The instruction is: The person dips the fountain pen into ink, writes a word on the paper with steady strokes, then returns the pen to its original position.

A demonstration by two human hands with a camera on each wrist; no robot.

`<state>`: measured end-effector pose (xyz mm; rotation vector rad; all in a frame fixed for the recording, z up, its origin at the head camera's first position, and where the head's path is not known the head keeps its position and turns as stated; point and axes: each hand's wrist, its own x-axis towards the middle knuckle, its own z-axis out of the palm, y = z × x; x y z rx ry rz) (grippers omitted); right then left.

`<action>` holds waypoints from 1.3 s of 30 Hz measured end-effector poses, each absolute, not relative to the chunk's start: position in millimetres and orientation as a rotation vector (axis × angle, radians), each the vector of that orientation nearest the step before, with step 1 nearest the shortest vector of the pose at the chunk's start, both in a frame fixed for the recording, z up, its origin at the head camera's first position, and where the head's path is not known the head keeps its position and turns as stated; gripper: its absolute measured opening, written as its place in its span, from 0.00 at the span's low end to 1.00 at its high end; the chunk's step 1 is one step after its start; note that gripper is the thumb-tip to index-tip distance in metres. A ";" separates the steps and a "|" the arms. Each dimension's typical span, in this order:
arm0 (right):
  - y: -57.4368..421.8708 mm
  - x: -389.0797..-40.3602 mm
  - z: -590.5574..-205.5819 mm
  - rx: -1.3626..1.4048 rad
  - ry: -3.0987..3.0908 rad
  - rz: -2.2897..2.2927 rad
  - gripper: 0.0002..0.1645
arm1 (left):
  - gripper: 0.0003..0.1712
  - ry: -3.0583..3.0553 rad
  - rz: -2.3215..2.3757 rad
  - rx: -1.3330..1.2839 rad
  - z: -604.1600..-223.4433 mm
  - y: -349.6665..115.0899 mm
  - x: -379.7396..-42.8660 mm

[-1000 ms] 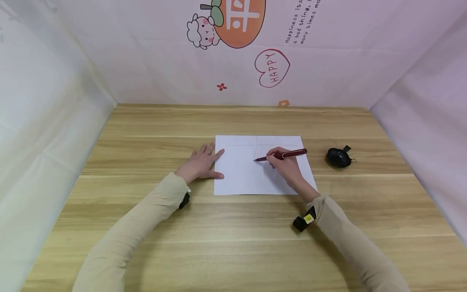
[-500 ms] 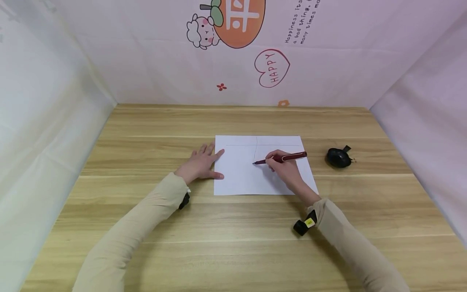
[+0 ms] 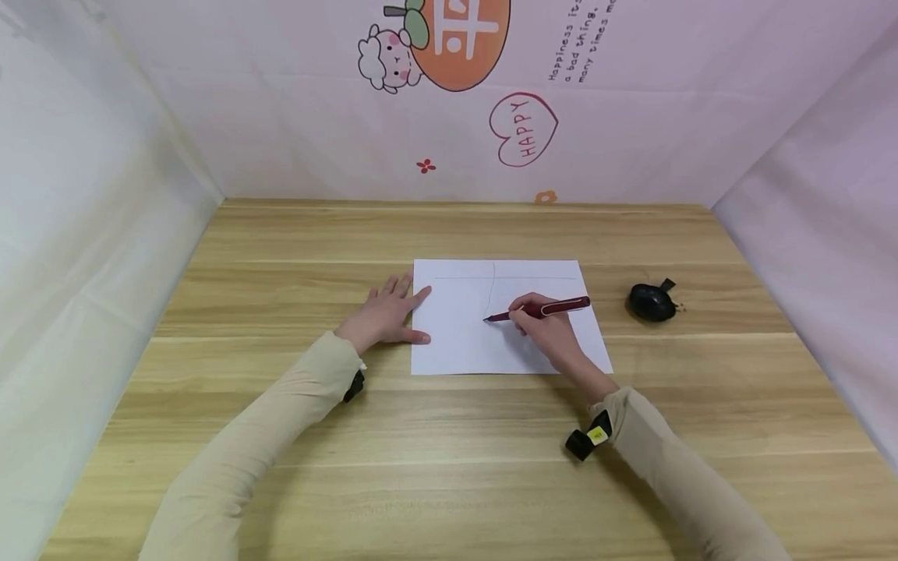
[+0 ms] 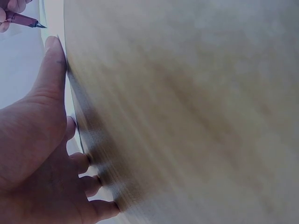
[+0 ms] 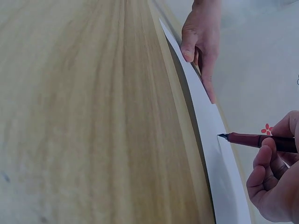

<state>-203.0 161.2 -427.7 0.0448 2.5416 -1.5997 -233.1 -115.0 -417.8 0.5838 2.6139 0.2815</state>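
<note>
A white sheet of paper (image 3: pixel 452 343) lies on the wooden table, with a thin straight line across its upper part and a wavy line running down its middle. My right hand (image 3: pixel 550 331) pinches a dark red fountain pen (image 3: pixel 561 305), its nib at the lower end of the wavy line. In the right wrist view the metal nib of the fountain pen (image 5: pixel 245 139) meets the paper (image 5: pixel 212 149). My left hand (image 3: pixel 382 315) lies spread at the paper's left edge, thumb and index fingertip on the sheet, the other fingers on the wood.
A small black rounded object (image 3: pixel 651 302) with a short tab sits right of the paper on the wooden table (image 3: pixel 449 483). White cloth walls (image 3: pixel 316 132) with printed drawings enclose the table's back and sides. Both wrists carry small black cameras.
My right hand and the fountain pen have moved slightly toward me and left, and the wavy line has grown longer behind the nib. My left hand has stayed in place.
</note>
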 end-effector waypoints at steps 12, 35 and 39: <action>161.0 -196.1 -429.0 0.042 2.515 -1.614 0.12 | 0.54 2.612 0.277 0.600 -419.2 -114.4 -232.8; 159.7 -184.3 -425.4 0.007 2.470 -1.603 0.12 | 0.54 2.609 0.287 0.579 -417.3 -114.3 -235.0; 156.7 -178.2 -415.7 0.008 2.438 -1.620 0.12 | 0.54 2.608 0.285 0.581 -417.1 -114.2 -234.1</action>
